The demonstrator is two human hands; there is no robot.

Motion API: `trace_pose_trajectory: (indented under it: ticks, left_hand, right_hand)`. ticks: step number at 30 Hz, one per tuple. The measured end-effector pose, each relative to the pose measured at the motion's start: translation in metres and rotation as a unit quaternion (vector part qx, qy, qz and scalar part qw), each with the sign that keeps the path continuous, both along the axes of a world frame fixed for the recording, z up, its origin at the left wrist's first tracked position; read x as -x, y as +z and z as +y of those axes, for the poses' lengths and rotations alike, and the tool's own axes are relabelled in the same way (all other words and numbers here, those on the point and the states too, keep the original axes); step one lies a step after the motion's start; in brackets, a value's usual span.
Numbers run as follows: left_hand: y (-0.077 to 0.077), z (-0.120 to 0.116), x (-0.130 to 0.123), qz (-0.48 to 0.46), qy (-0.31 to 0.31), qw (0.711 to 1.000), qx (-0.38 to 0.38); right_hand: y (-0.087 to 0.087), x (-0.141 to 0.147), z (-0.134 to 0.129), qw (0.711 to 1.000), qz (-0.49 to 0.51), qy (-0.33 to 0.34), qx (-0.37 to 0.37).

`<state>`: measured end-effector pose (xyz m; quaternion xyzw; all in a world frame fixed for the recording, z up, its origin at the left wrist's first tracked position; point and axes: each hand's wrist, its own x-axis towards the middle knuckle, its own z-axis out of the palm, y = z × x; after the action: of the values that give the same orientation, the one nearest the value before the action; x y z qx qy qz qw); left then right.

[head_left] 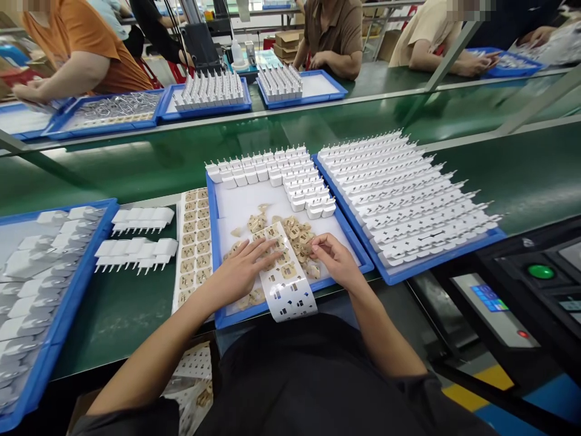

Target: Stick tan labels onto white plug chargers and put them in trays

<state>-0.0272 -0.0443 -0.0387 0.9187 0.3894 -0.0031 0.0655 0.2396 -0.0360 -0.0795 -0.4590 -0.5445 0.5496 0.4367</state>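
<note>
My left hand [240,269] lies with fingers stretched out over the left part of a white backing sheet [290,297] that bears tan die-cut stickers at its upper end. The sheet's lower end is bare, with cut-out holes, and curls over the front rim of a blue tray [358,251]. At the sheet's right edge my right hand [336,257] has its thumb and fingers pinched together; what is between them is too small to make out. Loose tan pieces [297,233] are heaped beside those fingertips. White plug adapters [254,169] stand pins-up along the tray's back and right side.
A second blue tray [390,278] at right holds rows of white adapters. Left are another sticker sheet [195,236], adapters lying on the green table [136,248], and a blue tray [102,242]. A machine with a green button [540,271] stands front right. Co-workers sit opposite.
</note>
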Motion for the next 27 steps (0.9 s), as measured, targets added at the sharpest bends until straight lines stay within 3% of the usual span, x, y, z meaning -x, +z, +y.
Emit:
trace_pose_trajectory:
  ticks: [7,10,14,17,20,22,24,27]
  left_hand:
    - [0.001,0.020,-0.020,-0.055,-0.050,0.997,-0.033]
    - [0.004,0.043,-0.036,-0.101,-0.014,0.993,-0.057]
    - [0.008,0.085,-0.075,-0.149,0.062,0.977,-0.143]
    - [0.002,0.109,-0.108,-0.152,0.077,0.969,-0.180]
    - [-0.010,0.118,-0.126,-0.151,0.086,0.968,-0.180]
    - [-0.016,0.118,-0.129,-0.160,0.078,0.968,-0.177]
    - [-0.019,0.117,-0.126,-0.182,0.065,0.966,-0.171]
    - [-0.009,0.113,-0.118,-0.240,0.062,0.957,-0.149]
  right_hand:
    - [0.000,-0.002,-0.004,0.999,0.017,-0.021,-0.037]
    - [0.003,-0.003,-0.006,0.995,0.035,-0.067,-0.070]
    - [0.005,-0.002,-0.007,0.991,0.041,-0.090,-0.088]
    - [0.001,-0.003,-0.007,0.992,0.037,-0.082,-0.084]
    - [-0.001,-0.007,-0.010,0.992,0.037,-0.084,-0.089]
    - [0.001,-0.009,-0.014,0.993,0.028,-0.036,-0.109]
    - [0.007,-0.011,-0.018,0.989,-0.002,0.072,-0.129]
    - [0.018,-0.011,-0.021,0.967,-0.059,0.202,-0.144]
